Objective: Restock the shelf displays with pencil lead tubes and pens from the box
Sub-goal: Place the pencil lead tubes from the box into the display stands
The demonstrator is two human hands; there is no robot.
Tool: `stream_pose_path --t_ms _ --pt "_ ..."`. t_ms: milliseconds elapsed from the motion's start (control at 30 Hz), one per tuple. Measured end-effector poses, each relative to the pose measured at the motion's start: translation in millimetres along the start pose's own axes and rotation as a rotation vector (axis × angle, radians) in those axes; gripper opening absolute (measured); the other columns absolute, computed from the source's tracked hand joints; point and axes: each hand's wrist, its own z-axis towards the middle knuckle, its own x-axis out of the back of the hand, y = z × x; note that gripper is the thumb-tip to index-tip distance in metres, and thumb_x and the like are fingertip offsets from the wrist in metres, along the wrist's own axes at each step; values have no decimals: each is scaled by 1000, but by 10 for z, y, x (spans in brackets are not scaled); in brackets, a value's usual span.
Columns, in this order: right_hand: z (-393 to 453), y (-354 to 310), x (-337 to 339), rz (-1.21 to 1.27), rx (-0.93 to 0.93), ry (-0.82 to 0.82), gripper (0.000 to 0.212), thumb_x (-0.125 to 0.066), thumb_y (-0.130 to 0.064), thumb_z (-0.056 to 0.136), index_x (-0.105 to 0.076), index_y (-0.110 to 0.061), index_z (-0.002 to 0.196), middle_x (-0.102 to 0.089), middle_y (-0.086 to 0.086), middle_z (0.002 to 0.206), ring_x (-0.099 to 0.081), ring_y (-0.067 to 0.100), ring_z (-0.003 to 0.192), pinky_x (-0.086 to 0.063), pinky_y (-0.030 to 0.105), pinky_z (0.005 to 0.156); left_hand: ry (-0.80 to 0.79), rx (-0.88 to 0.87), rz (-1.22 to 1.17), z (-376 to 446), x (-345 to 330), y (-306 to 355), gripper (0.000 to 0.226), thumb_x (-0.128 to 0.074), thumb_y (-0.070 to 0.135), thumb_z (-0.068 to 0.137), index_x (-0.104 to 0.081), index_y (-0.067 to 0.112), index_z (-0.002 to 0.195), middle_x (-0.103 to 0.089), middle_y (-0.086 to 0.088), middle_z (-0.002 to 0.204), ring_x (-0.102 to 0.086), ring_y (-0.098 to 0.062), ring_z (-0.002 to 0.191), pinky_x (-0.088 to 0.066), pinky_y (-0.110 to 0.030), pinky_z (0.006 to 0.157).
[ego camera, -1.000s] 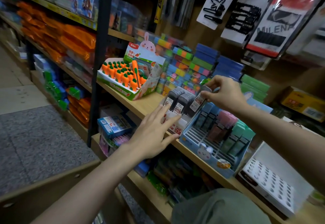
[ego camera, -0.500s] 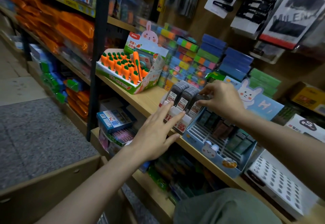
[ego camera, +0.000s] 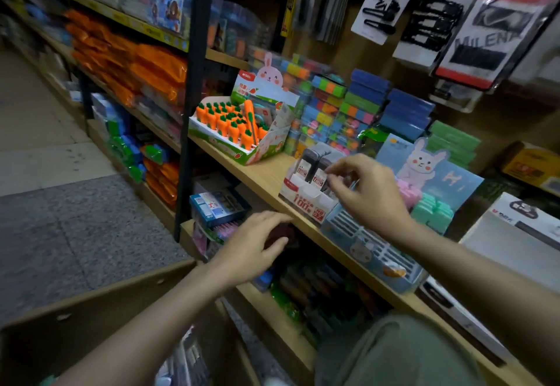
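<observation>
right hand [ego camera: 368, 194] pinching lead tubes [ego camera: 316, 163] in white "100" tray [ego camera: 306, 199]; left hand [ego camera: 254, 241] open, empty; carrot display [ego camera: 235, 131] alongside

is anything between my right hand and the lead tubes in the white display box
Nothing visible. The right hand is already at the lead tubes in the white display box, fingertips right by their tops.

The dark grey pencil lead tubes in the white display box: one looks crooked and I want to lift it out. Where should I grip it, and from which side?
Grip the dark grey pencil lead tubes by their exposed caps, coming from above. They stand upright, packed side by side, with their lower ends sunk in the white cardboard display box, so probably only the tops are free. The right hand already pinches there.
</observation>
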Motion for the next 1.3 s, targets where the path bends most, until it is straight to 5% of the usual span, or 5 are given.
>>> stream_pose_path --t_ms 267,533,667,900,1300 --pt "-761 -852 -1249 400 -42 -652 8 -70 -22 85 -72 -27 80 -61 -20 67 -55 -13 58 -37 2 56 230 967 -465 -1546 196 -708 22 -60 -4 90 -60 10 74 -57 -4 54 -48 -4 35 -39 -15 39" --pt "-1873 -1191 -2559 445 -351 -1013 11 -64 -15 88 -75 -13 88 -73 3 93 -64 15 90 -41 16 70 585 1528 -395 -2959 -238 -918 23 -56 -6 89 -62 4 68 -59 -10 64 -55 -24 60 -46 -20 54" --pt "-2278 -1106 -2876 414 -469 -1119 19 -66 -13 88 -67 -10 107 -67 7 103 -64 23 100 -49 27 81 590 1587 -508 -3055 -576 -936 14 -49 -6 87 -57 7 84 -62 -20 83 -62 -33 78 -56 -47 79" --pt "-2621 -951 -3336 368 -458 -1181 39 -71 -16 86 -53 -13 120 -65 10 114 -62 26 104 -51 36 91 436 1589 -192 -3049 -680 -1363 19 -69 10 87 -63 10 104 -66 -8 104 -58 -20 92 -47 -24 85" --pt "-2780 -1013 -3921 253 -435 -1093 88 -84 -28 73 -33 -27 145 -42 6 139 -48 27 126 -50 43 97 268 1464 186 -2943 -854 -1970 45 -74 10 82 -52 12 122 -55 -10 126 -50 -26 118 -44 -39 102"
